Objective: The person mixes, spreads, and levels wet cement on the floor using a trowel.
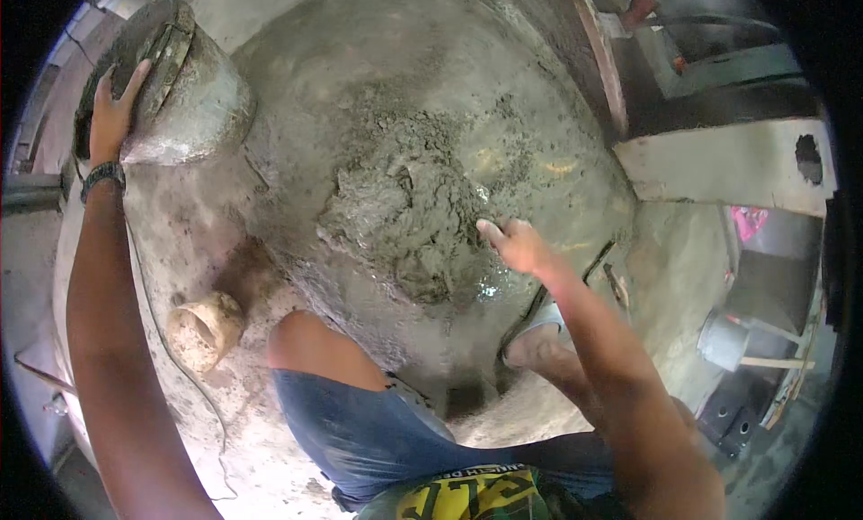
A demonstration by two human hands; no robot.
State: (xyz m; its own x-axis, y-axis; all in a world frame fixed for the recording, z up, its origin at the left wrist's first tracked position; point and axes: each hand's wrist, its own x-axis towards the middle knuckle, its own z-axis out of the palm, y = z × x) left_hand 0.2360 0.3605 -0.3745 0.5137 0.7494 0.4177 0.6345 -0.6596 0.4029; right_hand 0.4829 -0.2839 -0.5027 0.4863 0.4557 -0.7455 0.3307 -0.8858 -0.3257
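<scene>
My left hand (pixel 114 115) grips a mortar-crusted container (pixel 202 102) lying tilted at the upper left, with fingers over its dark opening. My right hand (pixel 514 246) is closed at the right edge of a heap of wet grey mortar (pixel 395 196); anything it holds is hidden or too small to name. The mortar sits on a wet, smeared concrete floor (pixel 467 44) in front of my bent knees (pixel 306 340).
A crusted small pail (pixel 205 331) and a cable (pixel 157 313) lie at left. At right are a concrete slab edge (pixel 710 156), dark strips (pixel 595 261) by my foot, a pale bucket (pixel 724 338), wooden pieces (pixel 773 363) and a pink bag (pixel 748 222).
</scene>
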